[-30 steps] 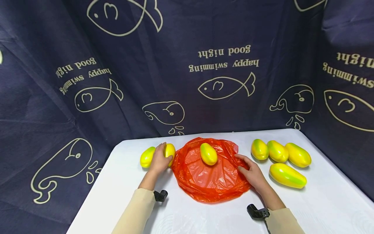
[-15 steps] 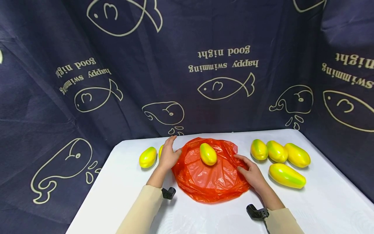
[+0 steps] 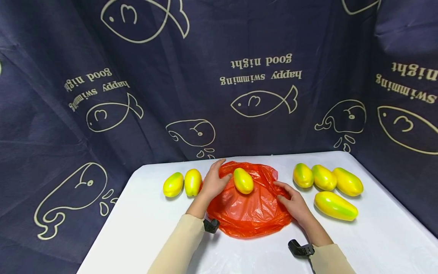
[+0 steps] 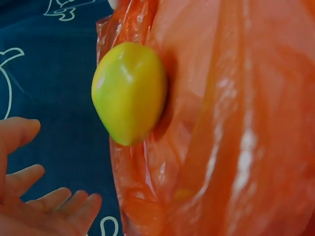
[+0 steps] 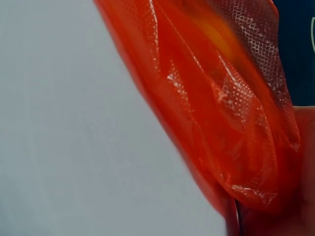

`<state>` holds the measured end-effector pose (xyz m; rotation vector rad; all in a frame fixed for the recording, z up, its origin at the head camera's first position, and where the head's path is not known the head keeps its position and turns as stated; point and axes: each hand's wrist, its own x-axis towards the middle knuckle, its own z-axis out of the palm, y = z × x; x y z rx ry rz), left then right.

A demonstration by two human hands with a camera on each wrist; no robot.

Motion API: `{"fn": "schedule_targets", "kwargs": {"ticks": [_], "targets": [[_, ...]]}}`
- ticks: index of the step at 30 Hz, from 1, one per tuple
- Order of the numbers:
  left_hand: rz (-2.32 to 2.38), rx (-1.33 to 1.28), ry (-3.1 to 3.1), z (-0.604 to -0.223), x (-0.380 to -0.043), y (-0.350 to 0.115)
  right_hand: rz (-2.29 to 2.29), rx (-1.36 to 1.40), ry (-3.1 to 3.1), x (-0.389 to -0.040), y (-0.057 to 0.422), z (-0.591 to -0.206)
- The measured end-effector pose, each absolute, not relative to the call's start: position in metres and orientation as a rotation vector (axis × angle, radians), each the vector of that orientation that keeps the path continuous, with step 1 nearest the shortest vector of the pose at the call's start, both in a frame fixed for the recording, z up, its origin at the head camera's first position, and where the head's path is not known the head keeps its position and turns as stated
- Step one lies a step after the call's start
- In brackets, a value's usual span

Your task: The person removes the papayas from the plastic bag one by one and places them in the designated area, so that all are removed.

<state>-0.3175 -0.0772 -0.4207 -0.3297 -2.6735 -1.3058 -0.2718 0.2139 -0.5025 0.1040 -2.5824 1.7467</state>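
Observation:
A red plastic bag (image 3: 251, 217) lies spread on the white table, its rim rolled out around a yellow-green papaya (image 3: 243, 181) that rests on the red plastic. My left hand (image 3: 214, 183) hovers over the bag's left side, fingers spread and nothing in them. In the left wrist view its fingers (image 4: 51, 201) stand apart from the papaya. At the bag's right side my right hand (image 3: 295, 201) holds the rim, with thumb and fingers curved around the plastic. The right wrist view shows folded red plastic (image 5: 211, 113) against that hand; the fingertips are hidden there.
Two papayas, one farther left (image 3: 173, 185) and one beside the bag (image 3: 193, 182), lie on the left. Several more stand at the right, with a long papaya (image 3: 336, 206) in front of them. A dark curtain (image 3: 219, 137) with fish drawings hangs behind the white table (image 3: 137, 228).
My left hand has let go of the papaya beside the bag and moved right, over the bag. That papaya stays on the table in full view. The right hand has hardly moved.

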Motion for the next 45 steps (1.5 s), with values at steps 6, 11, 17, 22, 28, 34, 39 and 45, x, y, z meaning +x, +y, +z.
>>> {"fn": "schedule_targets", "kwargs": {"ticks": [6,11,17,22,28,34,39,45], "targets": [[-1.356,-0.360,-2.695,-0.427,-0.317,-0.068,1.737,0.113,-2.581,-0.272,0.213,-0.502],[-1.387,-0.378,-2.714,-0.434,-0.316,-0.057,1.746,0.102,-2.591,-0.271,0.213,-0.502],[-1.422,-0.315,-2.731,-0.445,-0.314,-0.041,1.758,0.075,-2.603,-0.270,0.212,-0.500],[-1.453,-0.244,-2.716,-0.450,-0.313,-0.031,1.769,0.055,-2.610,-0.269,0.211,-0.500],[-1.501,-0.212,-2.703,-0.454,-0.312,-0.024,1.779,0.025,-2.617,-0.268,0.211,-0.499],[-1.513,-0.167,-2.731,-0.460,-0.313,-0.021,1.771,0.031,-2.621,-0.269,0.211,-0.499],[-1.457,-0.168,-2.752,-0.462,-0.313,-0.021,1.764,0.065,-2.615,-0.269,0.211,-0.498],[-1.424,-0.216,-2.750,-0.462,-0.313,-0.022,1.768,0.067,-2.614,-0.269,0.211,-0.498]]}}
